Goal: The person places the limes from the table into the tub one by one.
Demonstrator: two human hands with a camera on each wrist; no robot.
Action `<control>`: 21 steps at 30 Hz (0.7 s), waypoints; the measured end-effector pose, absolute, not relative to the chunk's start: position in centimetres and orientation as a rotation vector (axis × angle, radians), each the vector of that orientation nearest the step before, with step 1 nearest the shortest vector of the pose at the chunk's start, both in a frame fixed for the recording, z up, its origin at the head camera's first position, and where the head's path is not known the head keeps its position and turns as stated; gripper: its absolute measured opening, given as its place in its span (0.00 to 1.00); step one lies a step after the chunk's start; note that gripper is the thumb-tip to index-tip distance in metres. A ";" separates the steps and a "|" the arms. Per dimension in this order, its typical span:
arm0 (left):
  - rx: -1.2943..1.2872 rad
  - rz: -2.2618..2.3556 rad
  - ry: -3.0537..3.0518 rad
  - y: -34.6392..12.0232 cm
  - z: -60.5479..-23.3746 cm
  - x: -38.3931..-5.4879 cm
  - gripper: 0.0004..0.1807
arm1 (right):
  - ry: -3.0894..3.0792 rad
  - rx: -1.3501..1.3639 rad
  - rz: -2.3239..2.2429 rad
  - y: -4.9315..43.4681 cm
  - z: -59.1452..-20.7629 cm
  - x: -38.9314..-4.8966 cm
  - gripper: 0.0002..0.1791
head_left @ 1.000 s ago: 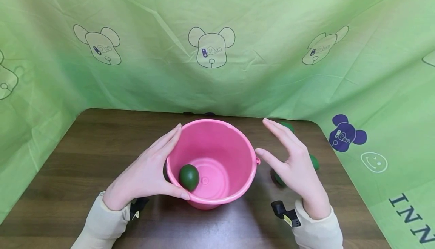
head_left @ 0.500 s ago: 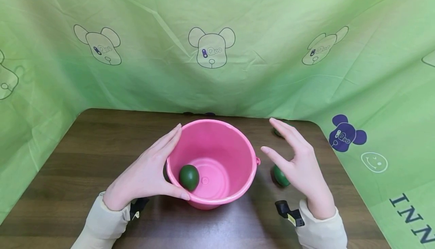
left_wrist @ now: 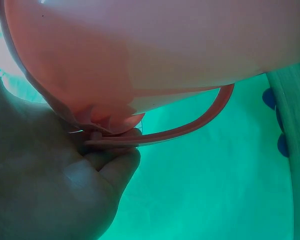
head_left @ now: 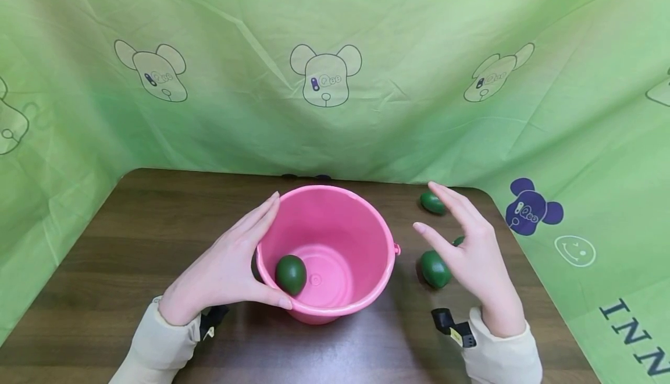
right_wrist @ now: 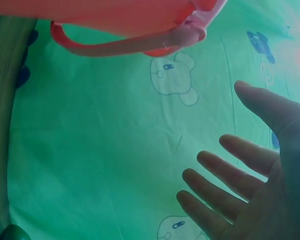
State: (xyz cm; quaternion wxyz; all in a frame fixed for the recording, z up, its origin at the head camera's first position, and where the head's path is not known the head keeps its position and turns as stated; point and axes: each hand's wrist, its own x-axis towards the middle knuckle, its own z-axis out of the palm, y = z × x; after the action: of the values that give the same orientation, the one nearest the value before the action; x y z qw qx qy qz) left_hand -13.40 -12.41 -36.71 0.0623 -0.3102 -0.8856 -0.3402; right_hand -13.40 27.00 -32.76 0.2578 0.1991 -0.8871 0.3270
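Observation:
My left hand (head_left: pixel 227 265) holds the left rim of a pink bucket (head_left: pixel 335 209), its thumb along the front edge. In the left wrist view, curled fingers (left_wrist: pixel 121 170) sit by the joint of the bucket's handle (left_wrist: pixel 200 121). One smooth dark green, avocado-like fruit (head_left: pixel 291 274) lies inside, at the left of the bucket's bottom. To the right, my right hand (head_left: pixel 478 256) hovers with fingers apart and holds nothing. Near it are a green fruit (head_left: pixel 434 269), another farther back (head_left: pixel 432 202), and a third (head_left: pixel 458 241) mostly hidden behind the hand.
A brown wooden table (head_left: pixel 173 215) carries everything. Green cloth (head_left: pixel 235 122) printed with bear heads hangs around its back and sides. The bucket's handle (right_wrist: pixel 115 47) hangs at its far side in the right wrist view.
My right hand has moved to the right, away from the bucket, uncovering the green fruits beside it. My left hand, the bucket and the fruit inside have stayed put.

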 end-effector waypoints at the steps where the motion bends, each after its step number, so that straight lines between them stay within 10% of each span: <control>1: -0.938 -1.028 -2.678 -12.4 -36.7 -13.4 0.79 | -2.409 0.530 0.883 27.1 -32.8 -13.4 0.44; 21: -0.934 -1.033 -2.685 -12.4 -36.7 -13.3 0.79 | -2.478 0.406 0.857 29.1 -33.7 -13.9 0.40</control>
State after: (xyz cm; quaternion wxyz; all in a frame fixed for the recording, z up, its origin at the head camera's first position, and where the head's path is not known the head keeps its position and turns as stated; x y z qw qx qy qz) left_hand -13.34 -12.39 -36.68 0.0586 -0.3083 -0.8862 -0.3409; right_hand -13.93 29.09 -33.71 0.2416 0.1485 -0.9063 0.3135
